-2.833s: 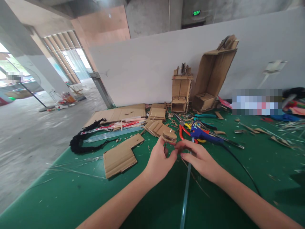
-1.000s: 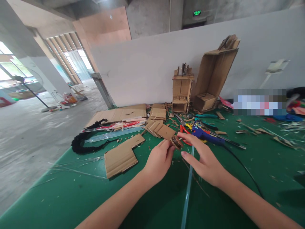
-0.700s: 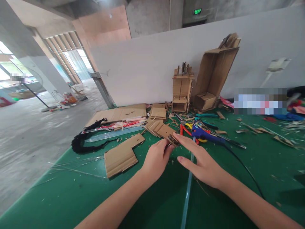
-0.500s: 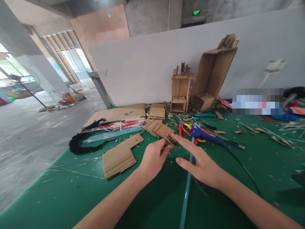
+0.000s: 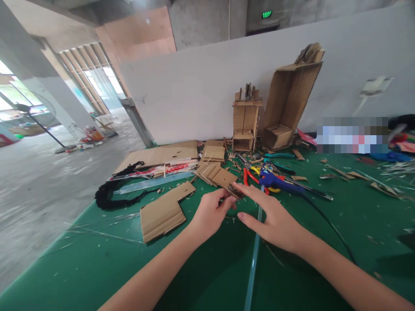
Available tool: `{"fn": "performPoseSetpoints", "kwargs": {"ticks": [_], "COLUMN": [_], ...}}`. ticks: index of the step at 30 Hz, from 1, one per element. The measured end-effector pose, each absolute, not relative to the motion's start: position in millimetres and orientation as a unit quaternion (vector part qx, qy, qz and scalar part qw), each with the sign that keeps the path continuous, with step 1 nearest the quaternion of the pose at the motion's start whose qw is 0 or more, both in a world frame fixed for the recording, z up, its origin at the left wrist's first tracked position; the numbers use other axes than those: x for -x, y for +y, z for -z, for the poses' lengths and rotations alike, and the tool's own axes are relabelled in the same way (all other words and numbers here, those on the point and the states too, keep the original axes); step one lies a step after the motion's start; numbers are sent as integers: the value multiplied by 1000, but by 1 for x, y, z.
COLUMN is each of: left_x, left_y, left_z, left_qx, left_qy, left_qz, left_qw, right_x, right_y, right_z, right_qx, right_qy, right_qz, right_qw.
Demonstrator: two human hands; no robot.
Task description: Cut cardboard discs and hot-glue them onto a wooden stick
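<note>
My left hand (image 5: 210,212) pinches a small piece of layered cardboard (image 5: 234,190) with dark, rough edges. My right hand (image 5: 274,218) is open, thumb and fingers apart, its index fingertip at the top of that piece. Just beyond lie overlapping cardboard squares (image 5: 223,176). Right of them rest pliers with red handles (image 5: 247,176) and a blue glue gun (image 5: 282,183). From the gun a long clear glue stick (image 5: 253,263) runs toward me, passing beneath my right hand. An L-shaped cardboard piece (image 5: 164,214) lies left of my left hand.
Against the white partition (image 5: 194,95) stand a small cardboard structure (image 5: 246,123) and a taller cardboard box (image 5: 288,103). Black yarn (image 5: 105,196) and a large cardboard sheet (image 5: 162,152) lie at the left. Scraps litter the green table (image 5: 207,276). The gun's cord (image 5: 330,229) trails right.
My right thumb has moved slightly left, toward my left hand. Both hands stay at the small cardboard piece; the other things lie as before.
</note>
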State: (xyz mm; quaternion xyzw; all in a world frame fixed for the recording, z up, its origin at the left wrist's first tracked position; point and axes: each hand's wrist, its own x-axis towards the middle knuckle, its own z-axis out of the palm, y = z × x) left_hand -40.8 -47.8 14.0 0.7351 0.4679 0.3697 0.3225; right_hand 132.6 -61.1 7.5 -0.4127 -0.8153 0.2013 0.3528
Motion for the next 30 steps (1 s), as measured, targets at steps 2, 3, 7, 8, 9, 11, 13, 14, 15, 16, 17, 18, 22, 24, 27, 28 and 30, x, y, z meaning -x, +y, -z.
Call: {"fn": "performPoseSetpoints", "kwargs": {"ticks": [2,3,7,8,9,11,13,14,15,16,17,18,22,24,27,28,30], "left_x": [40,40,43,44,45,46,46,46,46,46,46,46,46,45,45,44,43], "left_y": [-48,-48,-48,-48,-48,-49,-50,-51,-52,-52,-53,-53,-54,-54,-55,-55,-55], "left_z": [-13,-12,-13,-12,-12,-10,-8,-7,-6,-6,-5,-4,-2,-1,-1,-1,-1], "left_qx": [-745,-756,-797,-802,-805,-810,-815,-818,-821,-823,-825,-826,-829,-828,-828,-828,-827], "left_qy": [465,467,504,513,521,529,528,524,520,516,512,508,492,487,489,490,492], "left_qz": [-363,-356,-302,-285,-270,-247,-238,-237,-237,-237,-238,-239,-255,-262,-263,-263,-268], "left_qw": [311,290,142,111,86,51,19,4,-11,-25,-37,-48,-77,-86,-82,-74,-45], "right_x": [-128,-126,-122,-121,-122,-122,-123,-123,-123,-123,-123,-124,-123,-122,-120,-119,-119], "right_y": [-61,-61,-61,-61,-61,-60,-59,-58,-58,-57,-57,-56,-55,-56,-56,-57,-57], "right_z": [-6,-5,0,1,3,5,7,7,8,8,9,9,9,9,8,8,8], "right_qx": [435,443,439,437,436,440,447,451,456,460,463,465,461,453,444,443,444], "right_qy": [-801,-798,-814,-817,-819,-817,-813,-809,-805,-802,-798,-795,-788,-786,-779,-777,-775], "right_qz": [-166,-142,-56,-49,-48,-55,-64,-70,-77,-85,-93,-99,-108,-123,-145,-147,-149], "right_qw": [376,384,375,372,371,369,369,370,371,372,373,375,393,403,419,423,425]}}
